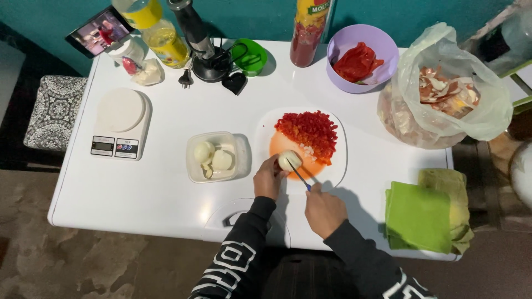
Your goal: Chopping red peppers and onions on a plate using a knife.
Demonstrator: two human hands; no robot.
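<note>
Peeled onion (289, 160) sits at the lower edge of the white cutting board (339, 160), centre frame, whole so far. Left hand (268, 178) is clamped on it; right hand (324, 210) is closed around a knife (299, 176), blade at the onion. Diced red pepper (310, 132) is heaped above. Two more peeled onions (213, 156) wait in the clear tub (238, 155) to the left on the table (166, 188).

Red diced pepper (310, 132), white onion (289, 160)

Even, fairly bright light falls from above on the white table (166, 188), which shows mild glare near its front edge. Soft shadows lie right of the objects. The floor (83, 260) is dim; edges slightly soft.
</note>
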